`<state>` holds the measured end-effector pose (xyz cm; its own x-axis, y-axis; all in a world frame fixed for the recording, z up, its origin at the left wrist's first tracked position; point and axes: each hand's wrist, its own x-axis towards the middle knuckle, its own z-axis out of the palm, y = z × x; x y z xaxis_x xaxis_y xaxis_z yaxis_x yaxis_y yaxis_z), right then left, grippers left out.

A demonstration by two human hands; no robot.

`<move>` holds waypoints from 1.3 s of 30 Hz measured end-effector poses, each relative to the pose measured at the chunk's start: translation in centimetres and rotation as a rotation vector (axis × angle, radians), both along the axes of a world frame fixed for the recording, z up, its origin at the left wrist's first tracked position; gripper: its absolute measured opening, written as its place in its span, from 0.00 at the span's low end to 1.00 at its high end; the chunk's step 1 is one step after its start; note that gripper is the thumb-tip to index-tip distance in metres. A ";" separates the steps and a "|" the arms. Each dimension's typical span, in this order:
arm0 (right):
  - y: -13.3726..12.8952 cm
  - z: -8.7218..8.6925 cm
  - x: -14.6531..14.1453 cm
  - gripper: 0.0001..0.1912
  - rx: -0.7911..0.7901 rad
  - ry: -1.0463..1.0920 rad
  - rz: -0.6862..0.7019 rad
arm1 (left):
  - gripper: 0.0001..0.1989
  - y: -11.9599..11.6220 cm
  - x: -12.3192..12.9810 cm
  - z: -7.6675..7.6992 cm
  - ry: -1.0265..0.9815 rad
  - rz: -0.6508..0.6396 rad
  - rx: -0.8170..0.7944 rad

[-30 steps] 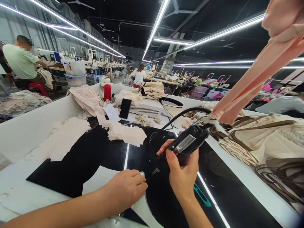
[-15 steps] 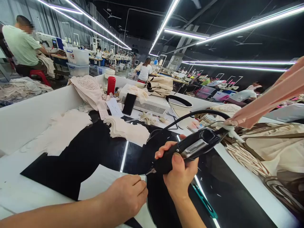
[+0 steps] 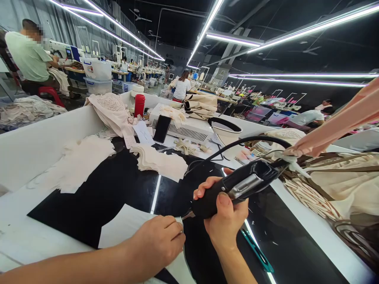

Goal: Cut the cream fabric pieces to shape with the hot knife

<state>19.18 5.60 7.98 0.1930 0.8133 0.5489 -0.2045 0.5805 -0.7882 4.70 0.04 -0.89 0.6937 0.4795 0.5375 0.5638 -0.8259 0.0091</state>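
My right hand (image 3: 226, 219) is wrapped round a black handheld power tool (image 3: 237, 189), its narrow metal tip pointing down to the left. That tip is at the edge of a white fabric piece (image 3: 126, 225), close to the fingers of my left hand (image 3: 162, 240). My left hand is closed on the piece's edge, with fingertips pinched together. The fabric lies on a glossy black surface (image 3: 118, 177). A black cable and a pink cloth strip (image 3: 337, 122) run from the tool's rear end up to the right.
A teal tool (image 3: 257, 250) lies right of my right wrist. Cream fabric stacks (image 3: 161, 161) lie beyond my hands. Farther back are a phone (image 3: 162, 128), a red bottle (image 3: 139, 105) and a white vented box (image 3: 189, 128). Fabric bundles (image 3: 349, 181) fill the right side. Other people sit farther off.
The view has shifted slightly. Both hands stay almost in place, with the tool tip still beside my left fingers. The seated person at far left has raised a hand.
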 end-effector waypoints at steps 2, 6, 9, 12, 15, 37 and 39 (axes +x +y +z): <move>0.0 -0.1 0.0 0.21 0.002 -0.001 0.005 | 0.08 -0.1 -0.1 -0.1 0.006 0.007 -0.010; 0.0 -0.3 -0.2 0.22 0.012 -0.005 0.000 | 0.05 -0.5 -0.4 -0.5 0.049 0.019 -0.019; -0.1 -0.4 -0.2 0.22 0.025 0.002 0.005 | 0.04 -0.9 -0.4 -0.7 0.039 0.037 0.016; -0.1 -0.4 -0.1 0.22 0.028 -0.006 0.008 | 0.04 -0.9 -0.2 -0.8 -0.060 0.066 0.082; -0.2 -0.4 -0.1 0.21 0.032 -0.003 0.019 | 0.06 -0.9 0.0 -0.8 -0.149 0.098 0.127; 0.2 -0.1 -0.6 0.20 0.026 0.038 0.027 | 0.03 -0.9 0.0 -2.0 0.035 0.096 0.111; 0.1 -0.1 -0.5 0.21 0.023 0.040 0.025 | 0.04 -0.8 0.1 -2.2 0.034 0.094 0.101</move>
<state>18.67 5.72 7.90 0.1951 0.8054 0.5597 -0.2502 0.5927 -0.7656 4.79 -0.80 -3.07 0.6669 0.4881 0.5631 0.6376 -0.7648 -0.0922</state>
